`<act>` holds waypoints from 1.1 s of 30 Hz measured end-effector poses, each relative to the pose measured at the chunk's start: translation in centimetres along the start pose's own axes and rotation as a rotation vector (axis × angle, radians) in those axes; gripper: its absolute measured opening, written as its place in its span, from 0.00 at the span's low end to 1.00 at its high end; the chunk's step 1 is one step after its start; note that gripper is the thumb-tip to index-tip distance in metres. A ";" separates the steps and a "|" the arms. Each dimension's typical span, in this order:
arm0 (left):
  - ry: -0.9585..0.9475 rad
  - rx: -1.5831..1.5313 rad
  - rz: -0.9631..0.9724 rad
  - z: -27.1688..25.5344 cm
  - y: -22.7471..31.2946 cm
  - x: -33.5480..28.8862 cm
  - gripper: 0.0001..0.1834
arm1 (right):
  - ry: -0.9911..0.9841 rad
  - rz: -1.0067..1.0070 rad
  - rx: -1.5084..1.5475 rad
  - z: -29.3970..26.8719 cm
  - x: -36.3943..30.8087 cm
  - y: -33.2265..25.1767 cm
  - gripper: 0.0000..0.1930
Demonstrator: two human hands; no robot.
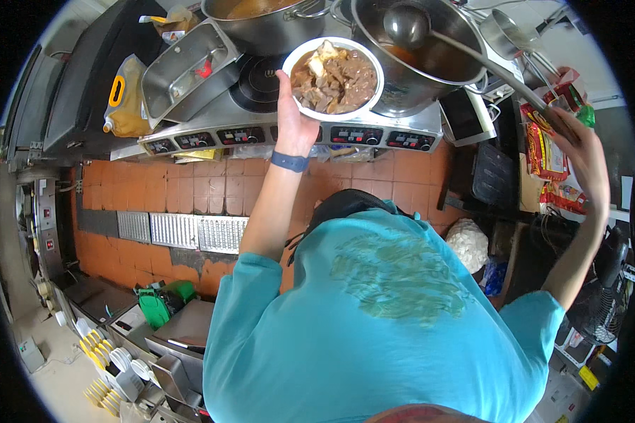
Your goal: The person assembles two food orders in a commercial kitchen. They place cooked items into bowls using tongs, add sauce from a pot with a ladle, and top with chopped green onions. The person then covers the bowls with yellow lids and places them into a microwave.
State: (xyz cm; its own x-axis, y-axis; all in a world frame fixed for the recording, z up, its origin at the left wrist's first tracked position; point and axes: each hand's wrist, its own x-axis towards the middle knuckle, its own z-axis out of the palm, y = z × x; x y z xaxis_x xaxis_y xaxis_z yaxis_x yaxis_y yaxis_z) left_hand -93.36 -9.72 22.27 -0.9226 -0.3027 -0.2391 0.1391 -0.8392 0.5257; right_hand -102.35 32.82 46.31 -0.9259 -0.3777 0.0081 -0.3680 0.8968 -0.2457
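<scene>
A white bowl (374, 53) filled with brown sliced meat (339, 81) and some pale pieces rests in my left hand (296, 123). My thumb lies along its left rim, while the other fingers are hidden beneath it. Far to the right, my right hand (578, 148) is closed round the handle of a long metal ladle (407, 27). The ladle's bowl hangs over the open mouth of a large steel pot (402, 92), which holds some brown liquid low inside. The white bowl is just to the left of this pot.
Another steel pot (271, 35) of brown liquid stands farther left, beside a deep metal pan (183, 77). Below runs the cooktop's knob panel (261, 134). An oil jug (125, 95) is at the left; red packets (543, 151) and a fan (600, 296) are at the right.
</scene>
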 end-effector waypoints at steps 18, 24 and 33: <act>0.072 0.025 -0.027 -1.3 -0.8 -1.3 0.38 | -0.202 -0.185 0.049 4.1 10.5 1.2 0.23; 0.061 0.023 -0.027 -1.6 -0.6 0.0 0.37 | -0.162 -0.035 0.280 -2.7 3.1 2.3 0.26; 0.033 0.044 -0.062 -0.4 -0.6 2.0 0.38 | -0.050 0.214 0.045 -7.2 -9.3 -0.4 0.28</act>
State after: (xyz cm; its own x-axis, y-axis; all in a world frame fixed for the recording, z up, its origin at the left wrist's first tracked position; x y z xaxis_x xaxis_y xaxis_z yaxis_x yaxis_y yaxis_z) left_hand -95.13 -10.00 21.19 -0.9165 -0.2660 -0.2989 0.0654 -0.8366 0.5439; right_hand -94.27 37.65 53.31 -0.9767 -0.1915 -0.0963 -0.1581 0.9469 -0.2799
